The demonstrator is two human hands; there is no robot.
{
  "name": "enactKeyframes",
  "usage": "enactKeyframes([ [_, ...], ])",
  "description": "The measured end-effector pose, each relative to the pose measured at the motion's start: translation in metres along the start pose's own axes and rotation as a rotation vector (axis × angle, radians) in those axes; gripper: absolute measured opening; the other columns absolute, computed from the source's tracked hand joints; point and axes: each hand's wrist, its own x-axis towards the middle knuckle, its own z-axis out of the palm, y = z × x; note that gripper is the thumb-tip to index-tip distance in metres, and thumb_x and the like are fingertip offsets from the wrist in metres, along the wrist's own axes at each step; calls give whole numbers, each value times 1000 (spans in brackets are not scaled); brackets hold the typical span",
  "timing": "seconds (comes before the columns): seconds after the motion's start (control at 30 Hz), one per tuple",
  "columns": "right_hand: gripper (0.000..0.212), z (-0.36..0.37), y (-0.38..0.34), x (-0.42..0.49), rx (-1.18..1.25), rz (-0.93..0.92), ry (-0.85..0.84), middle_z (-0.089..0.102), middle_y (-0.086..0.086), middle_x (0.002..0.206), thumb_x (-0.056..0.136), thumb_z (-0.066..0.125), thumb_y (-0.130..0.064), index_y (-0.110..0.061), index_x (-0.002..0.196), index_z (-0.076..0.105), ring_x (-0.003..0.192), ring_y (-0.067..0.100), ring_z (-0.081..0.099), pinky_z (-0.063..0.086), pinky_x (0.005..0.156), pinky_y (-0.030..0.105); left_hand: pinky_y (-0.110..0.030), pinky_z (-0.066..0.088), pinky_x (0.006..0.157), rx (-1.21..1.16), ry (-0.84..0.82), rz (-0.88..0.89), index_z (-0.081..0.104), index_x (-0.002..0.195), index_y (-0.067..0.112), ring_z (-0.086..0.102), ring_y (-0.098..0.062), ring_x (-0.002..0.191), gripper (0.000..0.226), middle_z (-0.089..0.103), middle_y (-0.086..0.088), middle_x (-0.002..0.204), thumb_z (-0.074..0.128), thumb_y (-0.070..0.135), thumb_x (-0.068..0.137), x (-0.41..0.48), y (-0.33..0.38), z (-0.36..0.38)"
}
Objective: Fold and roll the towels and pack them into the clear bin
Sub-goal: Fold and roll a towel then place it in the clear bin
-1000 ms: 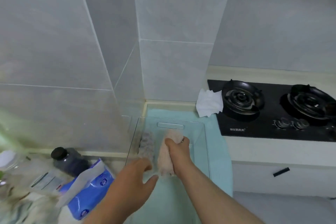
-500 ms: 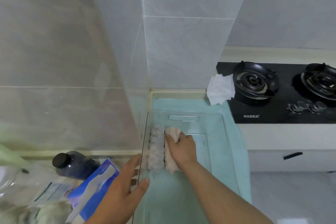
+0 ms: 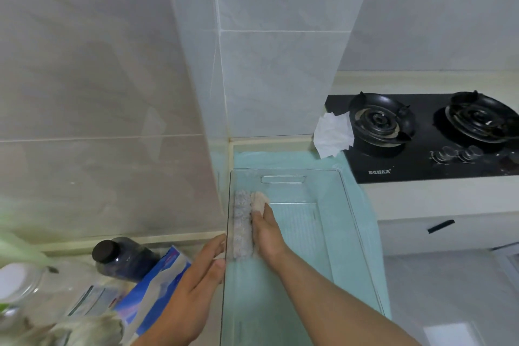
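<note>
**Second roll pushed in beside the first**

At the far left a glass jar [image 3: 16, 281] with a white lid stands blurred. Beside it are a dark bottle [image 3: 120, 257] with a black cap and a blue packet [image 3: 157, 284]. A heap of loose towel [image 3: 92, 329] lies at the lower edge.

The left hand [image 3: 193, 289] was reaching over the near corner of the bin a second ago. It is now outside the bin, with straight fingers laid against the outer face of the left wall, and it holds nothing.

The clear bin [image 3: 362, 233] sits on a teal mat [image 3: 280, 157] in the corner of the counter, as it did before. Inside, the grey roll [image 3: 242, 227] lies lengthwise along the left wall.

The pink roll [image 3: 258, 201] was held a little apart from the grey one a second ago. It now lies tight against the grey roll's right side, parallel to it, on the bin floor. Only its far end shows beyond the fingertips.

The right hand [image 3: 268, 233] had its fingers wrapped round this roll earlier. It now lies stretched along the top of the roll and presses it down with fairly straight fingers. The thumb is hidden, so I cannot tell whether it tucks between the rolls.

The camera has shifted, so the bin looks larger and lower in view. Right of the bin a crumpled white tissue [image 3: 332, 133] rests at the edge of the black gas hob [image 3: 421, 135].
</note>
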Motion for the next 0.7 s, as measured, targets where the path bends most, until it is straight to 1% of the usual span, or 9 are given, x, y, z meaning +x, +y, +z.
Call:
enactKeyframes([
  [0.1,42,-13,-3,1,-181,24,60,65,-13,114,76,52,-47,-40,117,58,105,12,62,49,98,40,-20,47,91,-16,-14,-40,54,115,42,58,9,107,33,65,26,113,48,15,98,3,3,-4],
  [0.17,44,-19,-6,0,-214,34,89,65,-13,112,67,55,-50,-40,111,57,105,15,63,50,96,42,-26,44,100,-43,14,-66,57,117,42,57,0,115,24,64,14,119,57,30,95,6,4,-7],
  [0.23,65,-22,-9,-3,-183,40,82,53,-12,136,69,59,-51,-38,131,46,124,20,53,44,105,44,-38,39,110,-36,39,-58,58,120,42,55,-6,120,33,61,13,123,60,46,87,9,3,-11],
  [0.3,94,-23,-18,-11,-189,58,89,35,-6,151,70,59,-51,-25,152,20,139,21,38,33,114,43,-41,35,113,-51,33,-42,55,122,41,52,-6,122,29,59,13,125,56,41,93,10,5,-13],
  [0.37,99,-24,-32,-26,-253,37,99,24,-3,158,72,58,-51,-20,154,12,144,20,29,27,117,41,-39,33,114,-68,19,-23,53,123,38,50,-7,124,28,57,12,129,50,31,97,7,11,-14],
  [0.47,76,-30,-55,-49,-370,-90,95,21,-5,159,90,57,-38,-20,154,18,146,15,22,20,119,34,-32,35,111,-70,2,-4,56,120,44,52,-5,123,29,60,14,127,52,39,92,-6,21,-19],
  [0.57,57,-40,-79,-73,-458,-260,37,29,-13,152,95,53,-31,-28,148,30,141,7,25,22,117,29,-37,40,108,-76,38,53,63,112,51,55,-1,120,30,65,18,121,60,57,83,-19,28,-25],
  [0.63,46,-48,-95,-91,-456,-348,-16,36,-20,144,97,52,-32,-36,141,38,134,1,31,25,116,29,-39,44,103,-156,112,92,68,105,49,60,-5,115,46,69,13,117,69,69,63,-27,31,-26],
  [0.7,35,-58,-111,-106,-432,-398,-64,40,-28,133,97,53,-30,-44,128,43,125,-3,35,29,114,29,-37,46,98,-166,169,148,70,106,43,63,-8,110,70,70,10,115,69,82,48,-35,38,-21],
])
